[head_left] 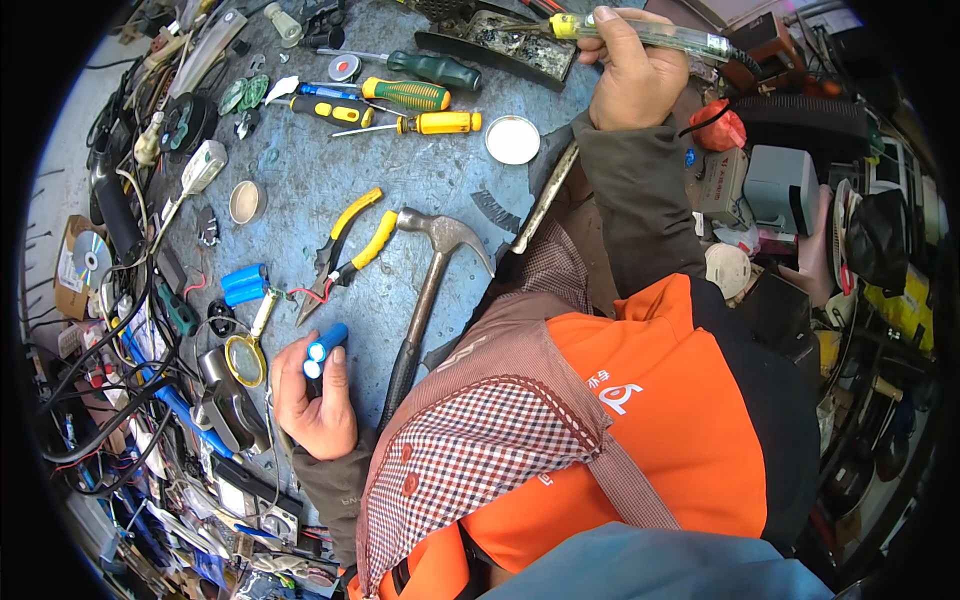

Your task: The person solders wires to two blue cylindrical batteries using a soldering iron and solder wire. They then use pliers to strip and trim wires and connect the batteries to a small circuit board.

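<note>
My left hand [318,405] grips a pair of blue cylindrical cells [325,345] at the worktop's lower middle. My right hand [630,70] is closed on a soldering iron [690,42] with a clear handle, yellow collar and black cord, beside a dark metal tray [490,60]. Between my hands lie a claw hammer [430,280] and yellow-handled pliers [372,240]. Left of the pliers sit another blue cell pack [246,284] with red wires and a yellow-rimmed magnifier [245,360].
Several screwdrivers [440,122] and a round white lid [512,140] lie on the blue worktop [320,180]. Tangled cables and electronics [120,400] crowd its left side. Boxes and bags [775,190] are piled at the right. An orange-and-black garment [670,420] spans the lower right.
</note>
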